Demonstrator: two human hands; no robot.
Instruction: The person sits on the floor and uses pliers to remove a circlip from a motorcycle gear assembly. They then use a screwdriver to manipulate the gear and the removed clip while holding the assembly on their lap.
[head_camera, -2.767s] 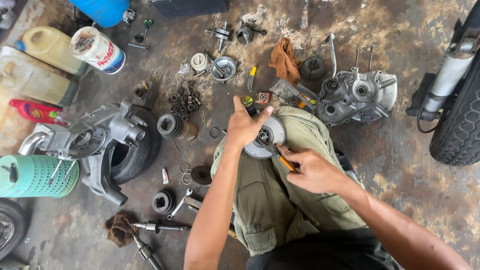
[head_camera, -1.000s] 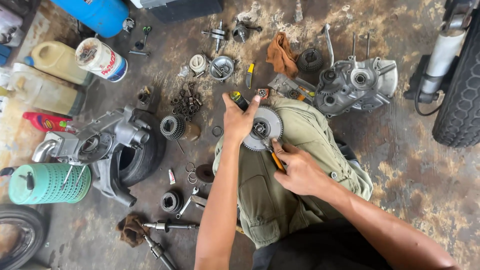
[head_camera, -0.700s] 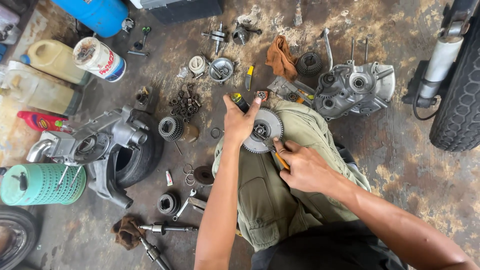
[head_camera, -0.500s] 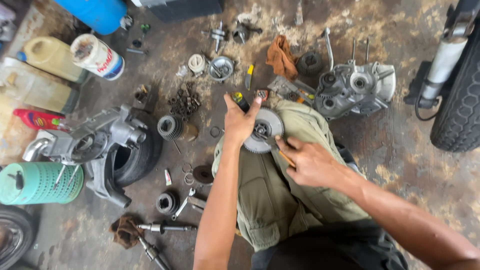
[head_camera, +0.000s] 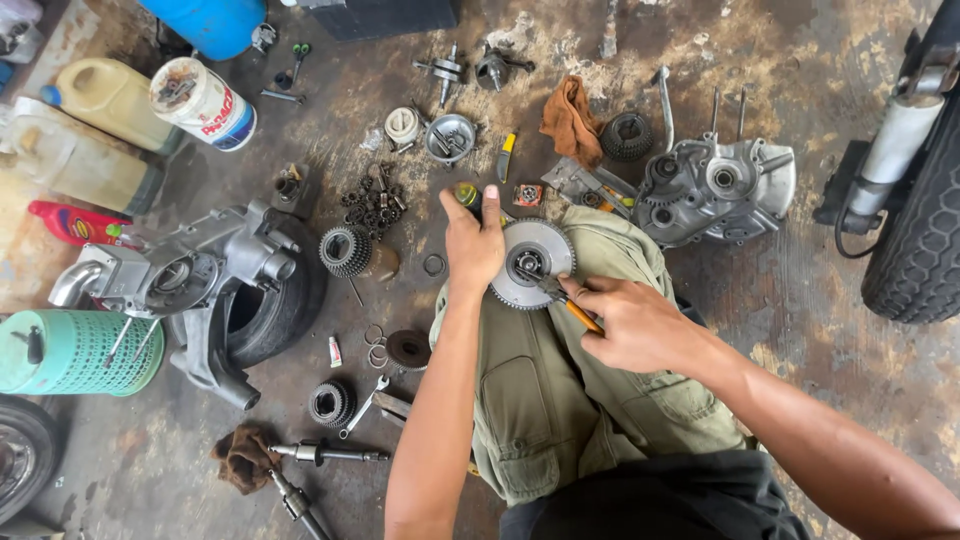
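A round toothed metal disc (head_camera: 535, 262), like a clutch gear, rests on my knee in olive trousers (head_camera: 560, 390). My left hand (head_camera: 472, 240) grips its left edge and holds it steady. Pliers with an orange handle (head_camera: 572, 305) are held in my right hand (head_camera: 630, 322), their tips at the disc's centre hub.
An engine casing (head_camera: 715, 190) lies at the upper right, another casing (head_camera: 190, 275) on a tyre at the left. Gears, springs, a spanner (head_camera: 365, 403) and rags are scattered on the dirty floor. Jugs, a can and a green basket (head_camera: 70, 350) stand left; a motorcycle wheel (head_camera: 920, 230) right.
The hands stay on the disc; my right hand has shifted the pliers slightly at the hub. The view has wobbled a little.
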